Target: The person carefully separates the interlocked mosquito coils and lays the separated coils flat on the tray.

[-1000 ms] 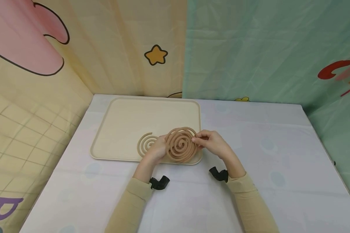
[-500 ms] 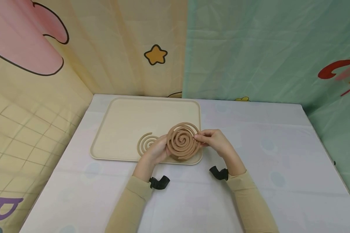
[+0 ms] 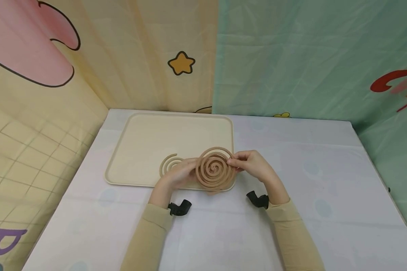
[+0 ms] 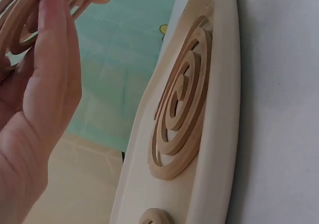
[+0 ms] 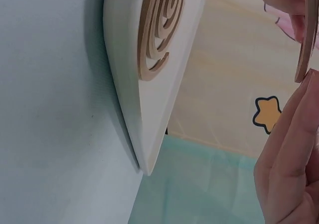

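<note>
Both hands hold brown mosquito coils above the tray's front right part, the flat spirals overlapping closely. My left hand grips them at the left side; in the left wrist view its thumb lies against the coil strands. My right hand pinches the right edge between thumb and fingers. Another coil lies flat on the beige tray, partly covered by my left hand. In the left wrist view a coil rests inside the tray rim, with part of a second one at the bottom edge.
The tray sits on a table with a white cloth. Behind it hang printed curtains, yellow on the left and green on the right. A black wrist mount is on each forearm.
The held coils rose slightly, then came down and shifted a little right. Wider gaps show between their turns, and a strand pokes out below. My left wrist moved left.
</note>
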Demonstrator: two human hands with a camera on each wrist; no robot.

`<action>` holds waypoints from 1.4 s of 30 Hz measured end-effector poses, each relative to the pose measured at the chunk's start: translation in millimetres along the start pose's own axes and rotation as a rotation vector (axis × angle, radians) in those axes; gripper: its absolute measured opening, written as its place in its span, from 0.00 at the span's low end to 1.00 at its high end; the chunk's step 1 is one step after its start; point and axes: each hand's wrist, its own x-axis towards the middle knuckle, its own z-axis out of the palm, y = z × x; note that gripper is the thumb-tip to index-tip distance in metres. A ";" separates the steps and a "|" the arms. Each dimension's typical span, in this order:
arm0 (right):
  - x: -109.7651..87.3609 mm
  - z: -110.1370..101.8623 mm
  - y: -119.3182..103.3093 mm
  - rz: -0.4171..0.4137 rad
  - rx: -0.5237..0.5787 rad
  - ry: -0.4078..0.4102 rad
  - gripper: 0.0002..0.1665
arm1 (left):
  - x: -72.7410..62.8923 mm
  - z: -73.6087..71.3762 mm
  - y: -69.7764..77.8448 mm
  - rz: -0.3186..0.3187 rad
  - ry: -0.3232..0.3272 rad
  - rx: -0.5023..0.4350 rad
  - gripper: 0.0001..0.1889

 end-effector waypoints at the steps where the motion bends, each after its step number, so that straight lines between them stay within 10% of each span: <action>1: -0.8 -0.8 -0.8 -0.004 -0.004 -0.005 0.16 | -0.3 -1.6 0.3 -0.005 0.005 0.023 0.24; 19: 10.1 0.9 2.7 -0.056 0.348 0.237 0.12 | 7.9 -2.1 4.6 0.097 0.170 -0.315 0.22; 28: 14.6 15.5 8.2 -0.061 0.565 0.214 0.03 | 13.7 16.2 5.4 0.161 0.374 -0.470 0.14; 42: 32.7 30.6 -1.8 -0.060 0.707 0.173 0.08 | 14.7 13.8 9.8 0.139 0.572 -0.453 0.16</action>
